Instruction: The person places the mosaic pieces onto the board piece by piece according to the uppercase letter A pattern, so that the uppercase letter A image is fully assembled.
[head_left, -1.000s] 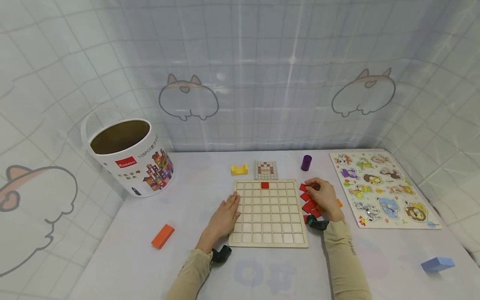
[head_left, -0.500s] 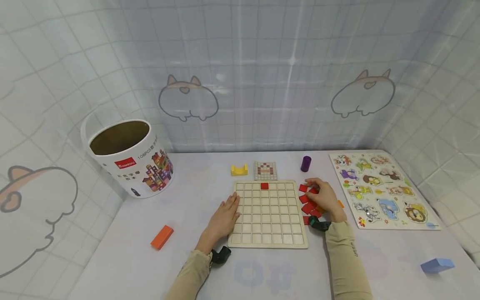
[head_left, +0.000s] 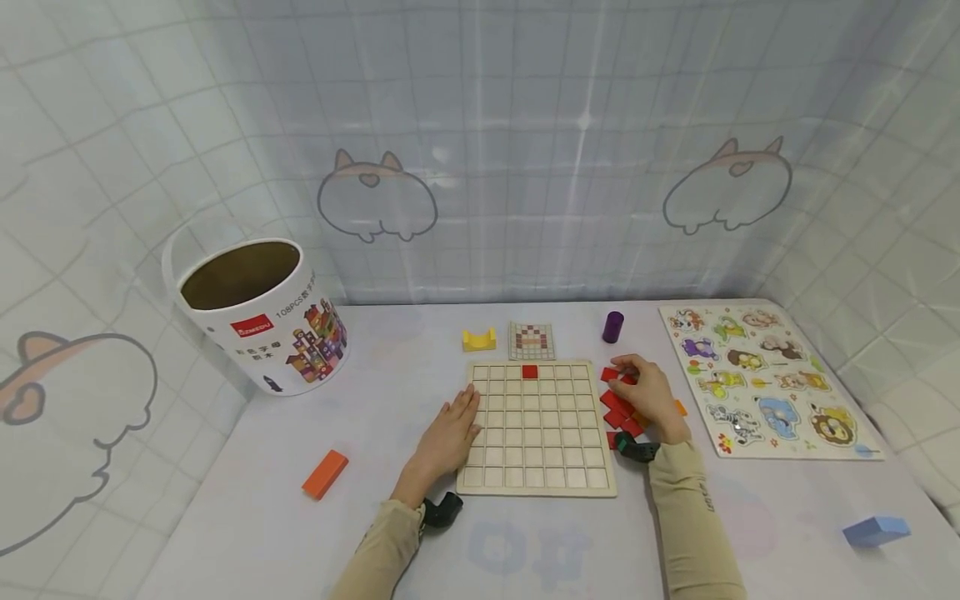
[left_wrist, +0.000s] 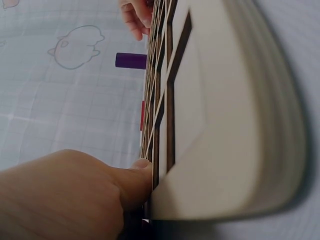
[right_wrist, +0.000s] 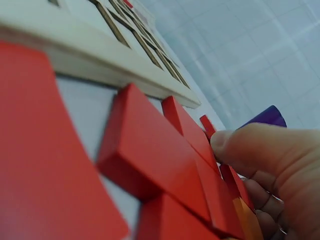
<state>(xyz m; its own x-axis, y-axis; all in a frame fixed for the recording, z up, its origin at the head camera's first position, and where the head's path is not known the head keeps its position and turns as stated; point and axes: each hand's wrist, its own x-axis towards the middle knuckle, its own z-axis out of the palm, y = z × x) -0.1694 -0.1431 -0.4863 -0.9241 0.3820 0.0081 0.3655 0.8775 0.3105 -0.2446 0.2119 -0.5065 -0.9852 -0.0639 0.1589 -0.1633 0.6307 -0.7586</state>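
Note:
A wooden grid board (head_left: 536, 491) lies in front of the person, with one red tile (head_left: 529, 372) in its top row. My left hand (head_left: 447, 433) rests along the board's left edge, fingers extended; in the left wrist view its thumb (left_wrist: 135, 182) presses the rim. Beside the right edge lie several loose red square tiles (head_left: 617, 407). My right hand (head_left: 647, 392) is over the far end of these, thumb and fingers curled about a red tile (right_wrist: 236, 182). The right wrist view shows the thumb (right_wrist: 250, 145) against the tiles, while its other fingers are partly hidden behind them.
Behind the board are a small pattern card (head_left: 531, 341), a yellow block (head_left: 478, 339) and a purple cylinder (head_left: 612, 327). An animal puzzle board (head_left: 772, 379) lies right. A white bucket (head_left: 262, 333) stands left. An orange block (head_left: 326, 474) and a blue block (head_left: 875, 531) lie nearer.
My right hand stays over the tiles; its thumb and fingers have shifted slightly and the tiles near them have moved a little. The left hand keeps its place on the board's edge.

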